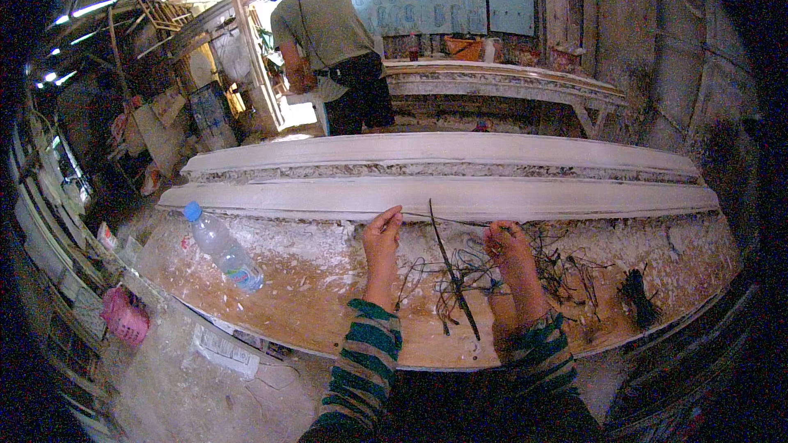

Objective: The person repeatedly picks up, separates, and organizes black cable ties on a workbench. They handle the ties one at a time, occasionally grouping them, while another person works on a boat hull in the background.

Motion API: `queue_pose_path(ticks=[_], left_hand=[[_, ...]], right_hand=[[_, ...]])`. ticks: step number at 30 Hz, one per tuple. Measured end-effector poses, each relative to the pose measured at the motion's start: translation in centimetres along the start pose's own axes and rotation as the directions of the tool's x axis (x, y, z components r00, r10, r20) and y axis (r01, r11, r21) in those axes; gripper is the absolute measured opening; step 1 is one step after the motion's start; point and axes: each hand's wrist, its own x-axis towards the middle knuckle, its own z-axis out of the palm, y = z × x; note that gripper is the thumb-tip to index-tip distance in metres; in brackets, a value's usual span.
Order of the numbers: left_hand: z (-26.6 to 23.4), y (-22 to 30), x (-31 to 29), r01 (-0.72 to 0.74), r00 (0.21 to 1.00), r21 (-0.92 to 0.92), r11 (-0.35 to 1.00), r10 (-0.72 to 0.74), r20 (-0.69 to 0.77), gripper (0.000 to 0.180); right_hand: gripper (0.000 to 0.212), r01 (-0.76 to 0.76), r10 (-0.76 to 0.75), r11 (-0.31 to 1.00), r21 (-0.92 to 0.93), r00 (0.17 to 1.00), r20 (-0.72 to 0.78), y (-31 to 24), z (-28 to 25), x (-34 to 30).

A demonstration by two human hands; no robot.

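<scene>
A thin dark cord (460, 221) runs roughly level between my two hands, above the near edge of a long white moulding (287, 198). My left hand (382, 235) pinches one end between thumb and fingertips. The fingers of my right hand (509, 246) are curled closed around the other part of the cord. A long, dark, narrow strip (454, 275) crosses the cord between the hands and slants down toward me; whether it lies on the table or hangs, I cannot tell. Loose tangled dark cords (566, 267) spread beneath and beside my right hand.
A dark cord bundle (639, 297) lies at the right of the wooden table (320, 312). At left lies a clear bottle (222, 246) with a blue cap. A second white moulding (443, 152) is farther back. Beyond stand another person (332, 33) and a bench (501, 82).
</scene>
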Motion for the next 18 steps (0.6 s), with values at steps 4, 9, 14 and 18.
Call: queue_pose_path(ticks=[4,9,14,18], left_hand=[[0.1,0.5,-0.3,-0.006,1.0,-0.054,0.999,0.006,0.014,0.022],[-0.1,0.8,-0.3,0.094,0.993,-0.122,0.988,-0.083,0.089,0.025],[-0.3,0.6,-0.2,0.2,0.943,-0.272,0.941,-0.11,0.314,0.031],[-0.2,0.2,-0.1,0.206,0.937,-0.279,0.938,-0.107,0.334,0.033]], right_hand=[[0.008,-0.033,0.012,0.981,0.193,0.994,0.109,-0.1,-0.3,0.4],[0.016,0.062,-0.096,0.946,0.317,0.991,0.094,-0.7,-0.2,0.4],[0.025,0.089,-0.08,0.881,0.465,0.996,-0.039,-2.6,0.4,-0.7],[0.023,0.123,-0.125,0.84,0.528,0.992,-0.031,-2.7,0.1,-0.3]])
